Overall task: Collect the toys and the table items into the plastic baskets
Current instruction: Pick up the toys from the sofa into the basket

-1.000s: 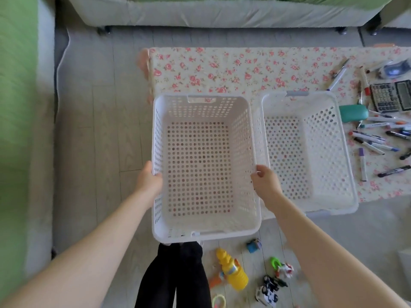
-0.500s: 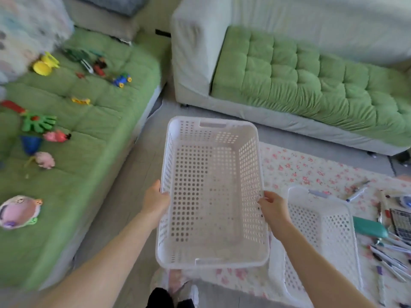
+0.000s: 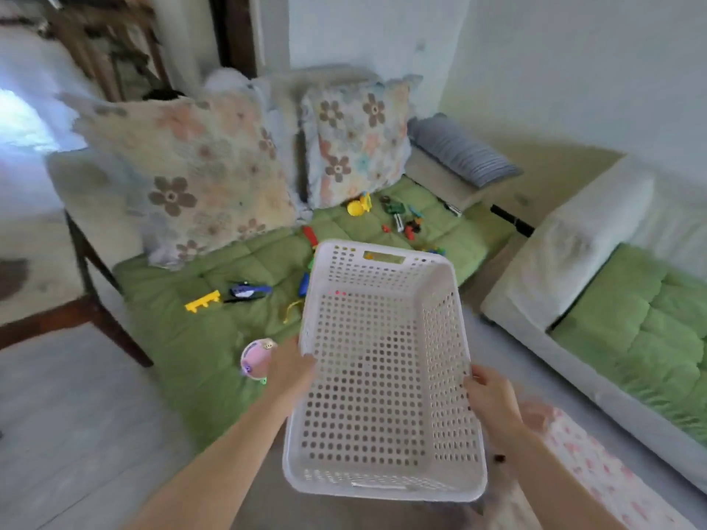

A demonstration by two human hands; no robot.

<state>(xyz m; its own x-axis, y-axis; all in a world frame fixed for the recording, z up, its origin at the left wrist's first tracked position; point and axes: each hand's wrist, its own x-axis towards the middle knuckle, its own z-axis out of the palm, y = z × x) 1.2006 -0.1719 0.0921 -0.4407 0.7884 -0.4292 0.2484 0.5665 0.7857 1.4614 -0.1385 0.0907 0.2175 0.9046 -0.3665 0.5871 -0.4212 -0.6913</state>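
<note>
A living-room corner: a low sofa with a green seat [image 3: 199, 338], two floral pillows [image 3: 199, 174] leaning at its back, a second sofa [image 3: 631, 319] to the right, and grey floor [image 3: 76, 415] between.

The basket [image 3: 375, 376] is empty and in the air, over the near edge of the green seat. Its far end points toward the pillows. It lies between the two hands and reaches away from them, since both hold its long sides toward the near end. The left hand [image 3: 289, 367] clasps the left wall; blur hides just how its fingers sit. The right hand [image 3: 493, 399] has its fingers curled over the right rim.

The step looks like bringing the basket to the toys so they can be gathered. To do it well, lower it level onto a bare patch of seat or onto the floor just beside, so both hands come free. Mind the pink round toy [image 3: 254, 357] just beside the left hand, which should not end up under it. A few toys are half hidden behind the left wall, so check there before setting down.

Further left lie a yellow piece [image 3: 202, 301] and a blue toy [image 3: 248, 290]. Beyond the far end, near the pillows, are a yellow toy [image 3: 359, 206] and a scatter of small bits [image 3: 405, 219]. A floral cloth [image 3: 597, 476] shows at lower right.
</note>
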